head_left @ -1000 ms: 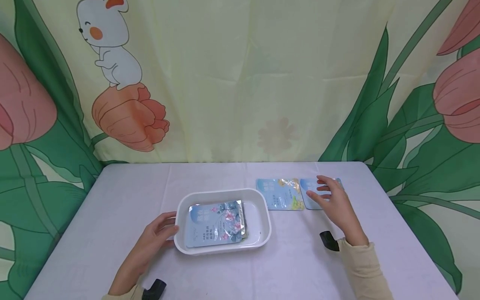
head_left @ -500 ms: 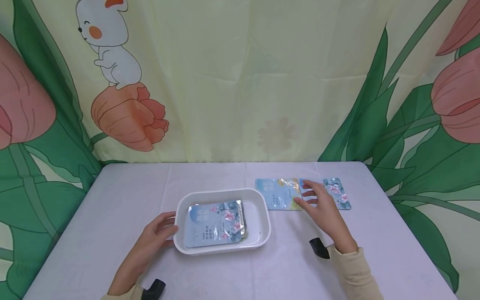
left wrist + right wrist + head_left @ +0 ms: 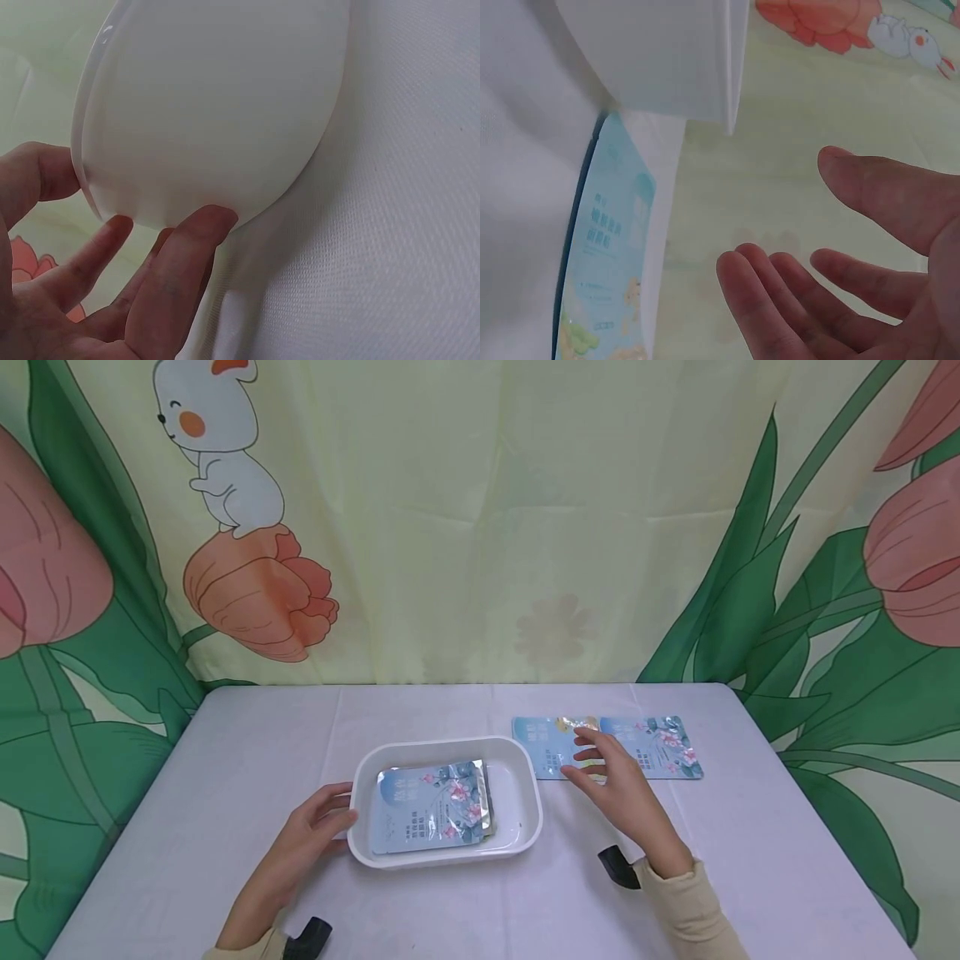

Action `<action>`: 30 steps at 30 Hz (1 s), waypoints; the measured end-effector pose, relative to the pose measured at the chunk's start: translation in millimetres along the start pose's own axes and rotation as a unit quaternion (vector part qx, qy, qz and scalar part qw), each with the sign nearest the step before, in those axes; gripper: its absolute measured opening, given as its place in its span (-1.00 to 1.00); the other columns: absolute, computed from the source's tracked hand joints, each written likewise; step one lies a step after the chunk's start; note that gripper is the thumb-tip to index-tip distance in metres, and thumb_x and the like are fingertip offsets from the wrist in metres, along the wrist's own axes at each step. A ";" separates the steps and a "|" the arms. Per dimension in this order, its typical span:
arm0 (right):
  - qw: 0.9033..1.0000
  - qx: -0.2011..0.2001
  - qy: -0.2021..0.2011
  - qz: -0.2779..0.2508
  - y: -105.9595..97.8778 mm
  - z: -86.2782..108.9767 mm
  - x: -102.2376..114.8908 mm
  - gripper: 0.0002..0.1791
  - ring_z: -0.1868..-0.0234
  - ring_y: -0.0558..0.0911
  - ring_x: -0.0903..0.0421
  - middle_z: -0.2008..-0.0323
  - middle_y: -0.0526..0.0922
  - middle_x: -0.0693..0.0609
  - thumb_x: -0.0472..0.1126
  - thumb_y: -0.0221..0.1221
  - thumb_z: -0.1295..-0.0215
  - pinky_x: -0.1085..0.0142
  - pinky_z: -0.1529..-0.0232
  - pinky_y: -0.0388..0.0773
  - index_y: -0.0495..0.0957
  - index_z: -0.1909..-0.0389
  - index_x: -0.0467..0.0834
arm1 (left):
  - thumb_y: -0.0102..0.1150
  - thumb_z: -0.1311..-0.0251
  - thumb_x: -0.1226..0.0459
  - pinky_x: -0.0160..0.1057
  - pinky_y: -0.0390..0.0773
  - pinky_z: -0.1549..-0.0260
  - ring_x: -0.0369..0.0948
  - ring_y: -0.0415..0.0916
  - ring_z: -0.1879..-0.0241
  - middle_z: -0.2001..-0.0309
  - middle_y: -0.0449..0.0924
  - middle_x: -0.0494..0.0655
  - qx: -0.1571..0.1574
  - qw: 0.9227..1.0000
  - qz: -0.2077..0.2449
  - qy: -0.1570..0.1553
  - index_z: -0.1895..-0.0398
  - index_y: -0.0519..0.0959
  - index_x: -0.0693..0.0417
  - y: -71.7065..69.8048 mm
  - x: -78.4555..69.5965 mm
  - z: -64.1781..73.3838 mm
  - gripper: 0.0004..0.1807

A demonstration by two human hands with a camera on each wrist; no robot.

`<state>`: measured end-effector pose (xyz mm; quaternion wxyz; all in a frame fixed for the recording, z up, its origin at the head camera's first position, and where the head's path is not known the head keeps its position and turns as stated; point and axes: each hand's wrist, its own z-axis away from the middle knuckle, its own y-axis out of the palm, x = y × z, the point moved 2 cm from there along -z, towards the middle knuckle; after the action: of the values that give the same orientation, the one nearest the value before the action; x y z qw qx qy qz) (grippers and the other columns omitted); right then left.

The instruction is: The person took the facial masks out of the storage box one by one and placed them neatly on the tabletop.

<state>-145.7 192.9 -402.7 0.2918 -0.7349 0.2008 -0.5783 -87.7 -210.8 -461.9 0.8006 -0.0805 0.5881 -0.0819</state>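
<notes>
white rounded rectangular tray (image 3: 516, 806) at the left hand (image 3: 321, 820), fingers splayed against its end. flat blue foil pouch with pink flowers (image 3: 429, 807) lies inside; looks part-done. still outside: blue yellow-patterned pouch (image 3: 543, 747) near the right hand (image 3: 613, 781), fingers spread, gripping nothing, and blue pink-flowered pouch (image 3: 662, 748) just right of its fingertips.

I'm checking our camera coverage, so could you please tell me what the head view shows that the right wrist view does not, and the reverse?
Only the head view: the left hand at the left end of the white tray, the packet inside it, and the rightmost packet.

Only the right wrist view: the pad side of the fingers of the right hand.

Both: the tray, the right hand, the packet beside the tray, and the rabbit backdrop.
</notes>
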 end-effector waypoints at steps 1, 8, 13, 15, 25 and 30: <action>1.000 0.000 -0.003 -0.001 1.6 0.0 1.2 -0.36 -0.09 0.60 -0.12 -0.16 0.51 -0.17 -0.24 0.34 -0.25 0.03 -0.06 0.65 0.34 -0.32 -0.25 | 0.20 -0.34 0.12 -0.15 0.69 0.05 0.02 0.55 -0.16 -0.32 0.40 0.20 0.000 1.000 0.000 0.000 -0.40 0.29 0.04 0.1 0.1 0.0 -0.39; 0.999 0.011 -0.023 -0.021 13.0 -1.0 12.3 -0.34 -0.06 0.62 -0.14 -0.12 0.55 -0.21 -0.28 0.35 -0.22 -0.01 -0.04 0.65 0.34 -0.32 -0.27 | 0.19 -0.34 0.12 -0.14 0.69 0.04 0.02 0.54 -0.17 -0.33 0.39 0.19 0.001 1.000 0.001 -0.002 -0.40 0.29 0.03 0.1 0.6 -0.7 -0.39; 0.999 0.018 -0.026 -0.019 19.8 -3.6 22.0 -0.35 -0.02 0.65 -0.12 -0.08 0.56 -0.19 -0.29 0.35 -0.22 0.08 -0.02 0.67 0.35 -0.31 -0.27 | 0.18 -0.35 0.13 -0.15 0.69 0.04 0.02 0.54 -0.17 -0.33 0.39 0.20 0.001 1.000 0.001 0.000 -0.40 0.29 0.04 0.2 0.4 -0.7 -0.40; 0.999 0.024 -0.026 -0.018 22.7 -4.3 26.0 -0.36 0.01 0.66 -0.09 -0.07 0.56 -0.17 -0.28 0.35 -0.22 0.12 -0.01 0.67 0.36 -0.31 -0.25 | 0.18 -0.35 0.14 -0.15 0.69 0.04 0.02 0.54 -0.17 -0.33 0.40 0.20 0.002 1.000 0.002 -0.001 -0.40 0.29 0.04 0.2 0.4 -0.9 -0.40; 0.998 0.060 0.014 -0.026 44.7 -3.8 40.2 -0.32 -0.02 0.64 -0.08 -0.13 0.54 -0.19 -0.26 0.36 -0.22 0.05 -0.08 0.64 0.34 -0.34 -0.24 | 0.18 -0.35 0.14 -0.16 0.69 0.05 0.02 0.54 -0.17 -0.33 0.39 0.19 0.002 1.000 0.002 -0.003 -0.40 0.30 0.03 0.1 -0.4 -1.0 -0.41; 0.997 0.067 0.015 -0.031 53.7 -3.0 46.2 -0.33 0.00 0.65 -0.05 -0.12 0.55 -0.17 -0.26 0.36 -0.21 0.04 -0.07 0.64 0.36 -0.33 -0.21 | 0.19 -0.34 0.14 -0.16 0.70 0.08 0.01 0.56 -0.14 -0.32 0.41 0.20 -0.002 1.000 -0.003 -0.003 -0.39 0.30 0.04 0.5 -0.6 -0.2 -0.41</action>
<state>-134.7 122.8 -403.8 0.3191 -0.7112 0.1428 -0.6099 -88.0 -210.2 -461.5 0.8018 -0.0842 0.5858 -0.0828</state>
